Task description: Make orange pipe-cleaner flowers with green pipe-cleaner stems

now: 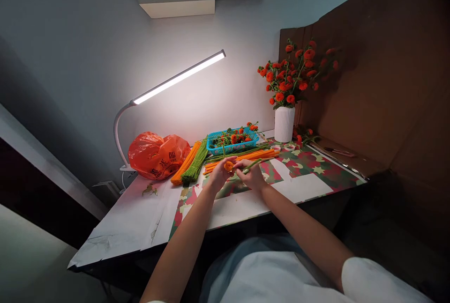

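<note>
Above the front of the white desk [130, 214] with its camouflage-patterned covering [316, 166], the left hand [221, 174] is cupping a small, round, orange, fuzzy flower head [228, 166], its fingers curling round so that the grip is leaving hardly any gap; the right hand [253, 179] is pinching a thin green stem [256, 162], its grip nearly closed, with the stem slanting up and away past the knuckles. The right fingertips are sitting just beside the flower head — whether they are touching it, I cannot tell. The main risk is probably lying in pressure: if the left fingers are squeezing too hard, the soft head could be losing its round shape, and if they are gripping too loosely, it could be slipping out and rolling onto the desk. The stem's far end is sticking out freely, so a turn of the wrist could be catching it on the straight orange rods [258, 154] lying just behind the hands and scattering them. Further back, the blue plastic openwork basket [251, 144] is holding orange-red flowers [234, 138] whose stalks are jutting over the rim; a snag there could be dragging it askew. The white ribbed vase [284, 125] is carrying a tall, wide spray of orange-red blossoms [284, 85] — probably top-heavy, so a knock could be tipping it.
</note>
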`<action>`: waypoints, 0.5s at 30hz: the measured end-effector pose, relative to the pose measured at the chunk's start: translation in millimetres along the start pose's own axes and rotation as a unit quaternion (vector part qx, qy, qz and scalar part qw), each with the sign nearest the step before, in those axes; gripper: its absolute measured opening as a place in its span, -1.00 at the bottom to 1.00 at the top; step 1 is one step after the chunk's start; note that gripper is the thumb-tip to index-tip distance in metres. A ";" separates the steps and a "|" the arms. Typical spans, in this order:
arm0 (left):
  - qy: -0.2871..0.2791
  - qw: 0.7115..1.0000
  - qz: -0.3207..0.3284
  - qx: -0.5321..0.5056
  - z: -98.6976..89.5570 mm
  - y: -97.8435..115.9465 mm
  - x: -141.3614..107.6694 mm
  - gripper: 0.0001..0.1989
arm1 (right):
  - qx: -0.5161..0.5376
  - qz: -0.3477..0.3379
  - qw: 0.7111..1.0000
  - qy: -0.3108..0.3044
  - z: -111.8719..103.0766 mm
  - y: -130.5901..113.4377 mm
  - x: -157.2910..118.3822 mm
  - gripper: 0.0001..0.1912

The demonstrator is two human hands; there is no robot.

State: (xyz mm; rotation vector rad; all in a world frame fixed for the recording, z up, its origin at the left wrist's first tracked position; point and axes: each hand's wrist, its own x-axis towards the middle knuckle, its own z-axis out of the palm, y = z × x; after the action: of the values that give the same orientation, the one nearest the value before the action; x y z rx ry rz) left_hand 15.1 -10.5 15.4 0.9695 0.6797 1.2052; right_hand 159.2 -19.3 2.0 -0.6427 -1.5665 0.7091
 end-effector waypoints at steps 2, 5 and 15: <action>0.007 1.000 -0.011 0.009 -0.9 -1.0 1.2 -0.71 | -0.006 0.005 1.000 0.010 -0.5 -1.0 0.3 -0.82; 0.012 1.000 -0.017 0.023 -1.6 -2.6 2.6 -0.69 | -0.013 0.012 1.000 0.020 -1.0 -0.2 1.0 -0.82; 0.002 0.980 0.090 0.180 -0.8 -8.4 0.5 -0.70 | -0.063 0.002 0.997 0.048 -3.3 -0.3 2.4 -0.87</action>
State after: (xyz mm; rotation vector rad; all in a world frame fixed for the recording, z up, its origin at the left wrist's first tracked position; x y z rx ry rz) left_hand 18.3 -10.4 7.6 1.3535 0.8464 1.2651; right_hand 162.2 -17.4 4.0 -0.7607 -1.5305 0.5775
